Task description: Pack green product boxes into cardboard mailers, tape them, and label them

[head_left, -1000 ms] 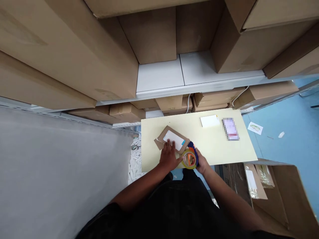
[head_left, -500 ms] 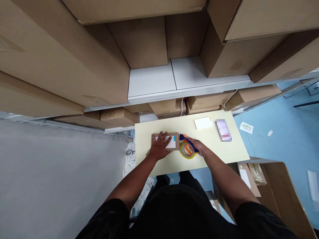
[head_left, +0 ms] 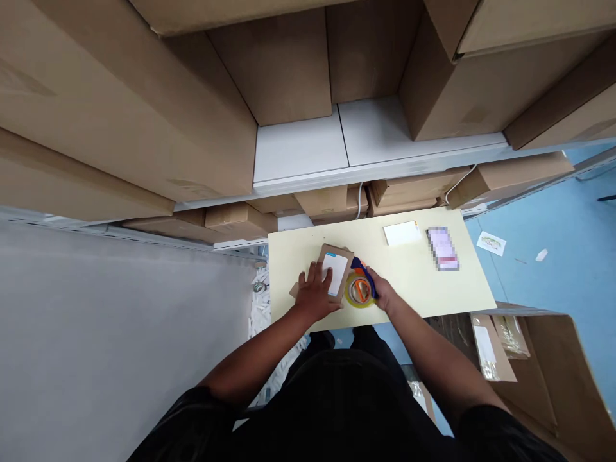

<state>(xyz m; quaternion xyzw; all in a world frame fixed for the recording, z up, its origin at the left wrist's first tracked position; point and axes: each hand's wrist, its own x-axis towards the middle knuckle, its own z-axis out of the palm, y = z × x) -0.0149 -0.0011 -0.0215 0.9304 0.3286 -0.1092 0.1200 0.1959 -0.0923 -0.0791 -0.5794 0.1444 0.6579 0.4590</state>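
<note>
On the pale yellow table lies a small brown cardboard box with a white, blue-edged label on top. My left hand rests on the box's left part with its fingers spread, partly covering it. My right hand is wrapped round the blue handle of a tape dispenser, which carries a roll of yellowish tape and has orange parts. The dispenser's front end is close to the box's right edge; I cannot tell whether they touch.
A flat white box and a blurred-out phone lie toward the table's back right. Large cartons fill the shelf ahead. An open carton with packed parcels stands at the right. Scraps cover the floor at left.
The small box has turned, its label now running lengthwise away from me. My left hand has shifted with it, and my right hand keeps hold of the tape dispenser beside it.
</note>
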